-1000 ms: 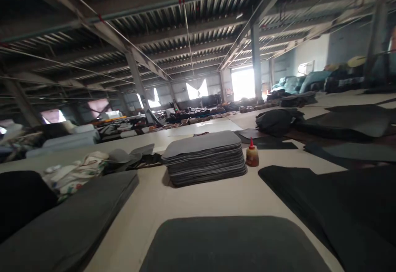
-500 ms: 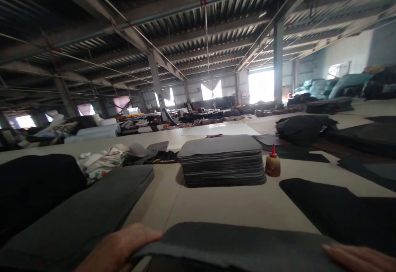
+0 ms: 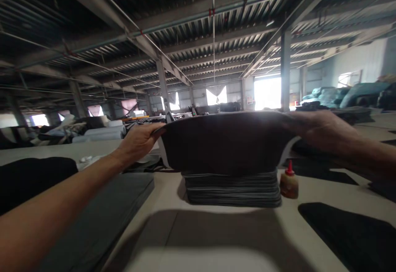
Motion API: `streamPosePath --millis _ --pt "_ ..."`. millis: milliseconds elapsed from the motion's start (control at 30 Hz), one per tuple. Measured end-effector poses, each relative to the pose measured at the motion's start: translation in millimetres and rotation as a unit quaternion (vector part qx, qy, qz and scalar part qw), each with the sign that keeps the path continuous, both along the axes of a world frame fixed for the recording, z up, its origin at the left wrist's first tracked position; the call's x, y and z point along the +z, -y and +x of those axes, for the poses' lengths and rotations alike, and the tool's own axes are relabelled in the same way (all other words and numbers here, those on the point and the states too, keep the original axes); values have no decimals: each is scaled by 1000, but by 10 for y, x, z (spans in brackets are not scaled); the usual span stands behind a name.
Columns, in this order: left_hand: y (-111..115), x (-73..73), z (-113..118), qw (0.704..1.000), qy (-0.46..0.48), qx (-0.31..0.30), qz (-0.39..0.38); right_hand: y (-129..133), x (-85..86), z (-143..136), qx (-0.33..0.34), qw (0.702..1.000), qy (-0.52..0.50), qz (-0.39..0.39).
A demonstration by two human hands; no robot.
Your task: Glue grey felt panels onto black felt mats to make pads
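A dark fabric panel (image 3: 222, 144) hangs stretched between my two hands, above a neat stack of grey fabric panels (image 3: 233, 191). My left hand (image 3: 140, 140) pinches its left upper corner. At the opposite corner my right hand (image 3: 318, 129), somewhat blurred, grips the edge with its fingertips partly hidden. The panel's lower edge overlaps the top of the stack in view; whether they touch I cannot tell. Just right of the stack stands a small glue-like bottle (image 3: 289, 185) with a red nozzle cap.
A thick pile of dark grey fabric (image 3: 123, 197) lies on the left of the pale table (image 3: 216, 257), beside a black bundle (image 3: 37, 177). Another black piece (image 3: 346, 230) rests on the right. Rolls of material (image 3: 102, 132) and bluish sacks (image 3: 328, 96) sit farther back.
Both hands have lifted the panel from the near table edge and carried it forward, up over the stack. The panel's shadow now falls on the table.
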State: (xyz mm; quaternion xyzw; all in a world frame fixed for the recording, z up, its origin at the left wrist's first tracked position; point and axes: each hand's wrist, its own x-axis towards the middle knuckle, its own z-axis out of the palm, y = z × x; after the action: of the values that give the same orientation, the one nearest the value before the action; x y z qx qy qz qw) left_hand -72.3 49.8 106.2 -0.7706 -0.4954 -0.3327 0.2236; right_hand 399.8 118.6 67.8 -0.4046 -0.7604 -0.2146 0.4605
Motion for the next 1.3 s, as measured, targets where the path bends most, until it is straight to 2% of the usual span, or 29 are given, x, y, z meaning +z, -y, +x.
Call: streamPosePath --millis 67,100,167,233,300,333,400,433,500,600,767,1000,1133,1233,1300 --pt "-271 73 21 998 12 3 55 -193 141 -26 -79 994 36 61" --pt "-423 57 29 998 14 3 64 -287 160 -38 -100 989 47 93" --pt "-751 -101 40 999 11 4 52 -487 76 -69 -106 985 55 128" --pt "-1081 -416 53 1000 0 13 8 -704 -166 -115 -107 988 76 84" --pt "-1365 -826 67 998 -13 31 -51 -908 -516 -167 -115 985 126 -21" --pt "-1478 -1037 72 996 -18 39 -81 -992 -705 -192 -114 977 157 -83" --pt "-1639 -1404 72 990 -28 47 -132 -1108 -1053 -232 -95 963 205 -148" --pt "-1688 -1542 63 987 -30 52 -151 -1140 -1194 -245 -85 957 221 -169" --pt "-1731 -1712 26 982 -31 61 -177 -1161 -1385 -259 -74 951 233 -189" --pt "-1714 -1749 -46 977 -37 64 -199 -1155 -1474 -260 -67 948 233 -205" --pt "-1633 -1650 -95 974 -58 55 -213 -1160 -1460 -263 -59 946 243 -207" --pt "-1432 -1622 -34 973 -79 51 -210 -1119 -1462 -286 -58 941 270 -194" --pt "-1400 -1583 -25 970 -80 71 -218 -1127 -1450 -341 -66 936 287 -191" --pt "-1357 -1551 -88 969 -68 100 -216 -1006 -1440 -326 -83 934 291 -190" --pt "-1216 -1598 -146 970 -62 107 -210 -798 -1435 -226 -79 935 291 -186"
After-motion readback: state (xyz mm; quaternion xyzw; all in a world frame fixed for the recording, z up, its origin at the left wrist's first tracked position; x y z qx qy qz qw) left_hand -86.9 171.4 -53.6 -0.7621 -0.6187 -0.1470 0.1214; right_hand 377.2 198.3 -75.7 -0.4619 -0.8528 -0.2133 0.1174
